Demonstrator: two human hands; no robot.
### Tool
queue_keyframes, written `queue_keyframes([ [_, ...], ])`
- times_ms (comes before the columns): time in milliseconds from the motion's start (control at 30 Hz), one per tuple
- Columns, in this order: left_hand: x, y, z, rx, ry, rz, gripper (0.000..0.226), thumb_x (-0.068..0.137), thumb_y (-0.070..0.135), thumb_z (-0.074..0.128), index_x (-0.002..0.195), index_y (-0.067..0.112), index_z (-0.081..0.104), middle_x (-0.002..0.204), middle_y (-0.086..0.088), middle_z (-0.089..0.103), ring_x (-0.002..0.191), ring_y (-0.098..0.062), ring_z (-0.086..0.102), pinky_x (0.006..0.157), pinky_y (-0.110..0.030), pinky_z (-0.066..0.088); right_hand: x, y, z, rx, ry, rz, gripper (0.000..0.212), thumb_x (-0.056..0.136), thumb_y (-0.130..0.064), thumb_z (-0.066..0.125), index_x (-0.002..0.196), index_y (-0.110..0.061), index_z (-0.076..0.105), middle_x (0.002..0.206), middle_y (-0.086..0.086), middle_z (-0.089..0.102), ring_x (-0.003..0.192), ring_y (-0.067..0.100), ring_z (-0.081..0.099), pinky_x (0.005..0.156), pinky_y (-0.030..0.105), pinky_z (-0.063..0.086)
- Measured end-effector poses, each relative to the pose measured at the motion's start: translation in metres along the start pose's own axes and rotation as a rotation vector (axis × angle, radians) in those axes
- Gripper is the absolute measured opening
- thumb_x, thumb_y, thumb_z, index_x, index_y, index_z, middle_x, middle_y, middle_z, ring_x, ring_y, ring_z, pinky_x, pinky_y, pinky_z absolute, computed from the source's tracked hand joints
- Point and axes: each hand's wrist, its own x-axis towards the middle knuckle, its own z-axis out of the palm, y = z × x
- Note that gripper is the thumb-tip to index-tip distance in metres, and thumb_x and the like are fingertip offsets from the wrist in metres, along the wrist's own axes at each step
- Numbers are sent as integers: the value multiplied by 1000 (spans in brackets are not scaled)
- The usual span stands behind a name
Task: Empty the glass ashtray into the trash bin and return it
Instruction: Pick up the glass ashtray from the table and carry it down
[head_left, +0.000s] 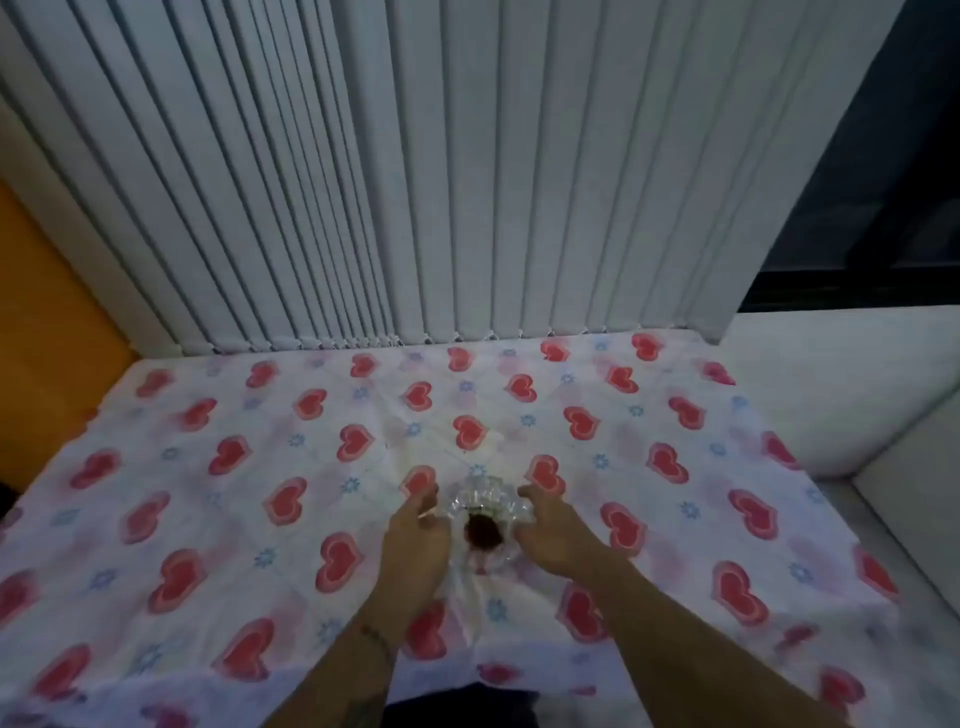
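Glass ashtray (485, 512) on heart-print cloth (208, 493), dark debris inside. Left hand (415, 540) and right hand (556, 535) flank it, fingers loosely open; contact unclear.

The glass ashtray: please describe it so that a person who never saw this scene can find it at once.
Look at the heart-printed cloth below the white vertical blinds. Near its middle, between the left hand and right hand, sits the glass ashtray. It is the only clear, faceted object, with something dark inside.

White vertical blinds (415, 171), heart-print tablecloth (208, 467)
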Motion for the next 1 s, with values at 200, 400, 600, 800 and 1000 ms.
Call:
queue_keyframes([
  [200,18,-16,32,192,51,23,57,88,3,52,141,22,45,144,-5,46,125,-16,45,107,-28,34,29,20,27,-23,39,-42,52,91,-29,57,140,-23,39,123,11,58,107,30,60,92,41,50],
  [400,23,-26,40,353,94,62,53,82,11,56,133,26,55,138,-1,57,128,-22,50,110,-40,40,43,29,41,-39,103,64,53,82,-36,59,129,-39,35,103,0,42,88,23,54,74,33,44],
  [600,16,-31,40,415,169,131,46,81,13,59,124,29,64,122,5,68,107,-16,63,92,-26,45,34,36,50,-103,167,-67,45,88,-25,57,131,-22,42,110,2,52,91,24,48,73,33,45],
  [800,-5,-39,30,417,195,108,44,81,7,59,118,28,68,118,5,70,101,-13,63,91,-19,41,1,34,51,103,157,-8,52,81,-48,38,131,-32,42,113,0,52,95,18,54,84,32,48],
  [1000,-35,-52,-1,310,55,80,40,84,8,57,116,28,69,111,1,71,91,-12,63,88,-25,49,-46,21,76,71,166,-86,50,96,-20,39,145,-27,37,128,-1,47,106,4,51,96,23,46],
])
